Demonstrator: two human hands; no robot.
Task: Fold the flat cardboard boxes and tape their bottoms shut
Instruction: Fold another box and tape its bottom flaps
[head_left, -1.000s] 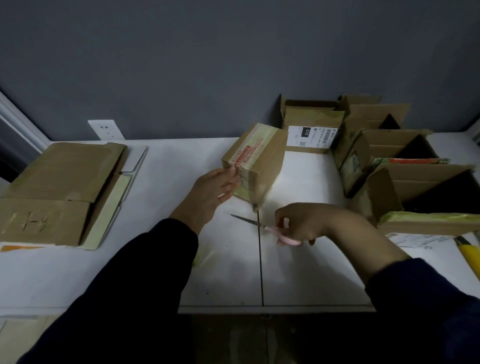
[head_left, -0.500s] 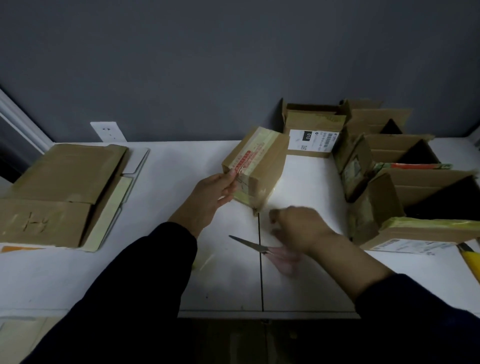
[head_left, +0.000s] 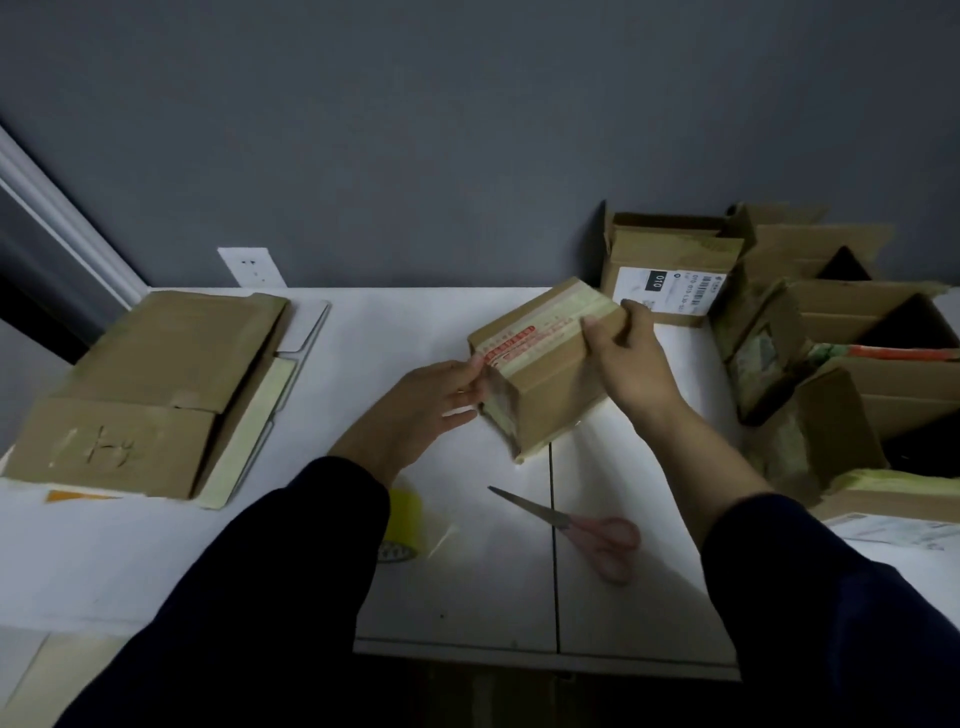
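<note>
The right hand (head_left: 631, 364), which a second ago held the pink-handled scissors (head_left: 582, 525) just under the box, has let them go. They now lie on the white table (head_left: 415, 332) with the blades closed and pointing left across the table seam, near the person's body. That hand has moved up to the small brown cardboard box with a pale tape strip and red printing (head_left: 545, 374), and its fingers and thumb wrap the far right corner. The left hand (head_left: 421, 410) has stayed put, pinching the box's near left end between thumb and fingers, so both hands now hold the box. The box is tilted, taped face up, over the middle of the table. Whether its low near corner touches the surface cannot be told. Putting the scissors down suggests the tape is already cut and this box's bottom is closed, leaving perhaps only smoothing the strip before it joins the open brown cardboard boxes (head_left: 857, 374) clustered at the right. The yellow tape roll (head_left: 402, 525) lies partly hidden behind the left sleeve. The stack of flat brown cardboard sheets (head_left: 145, 384) on the left suggests more boxes are waiting to be folded.
</note>
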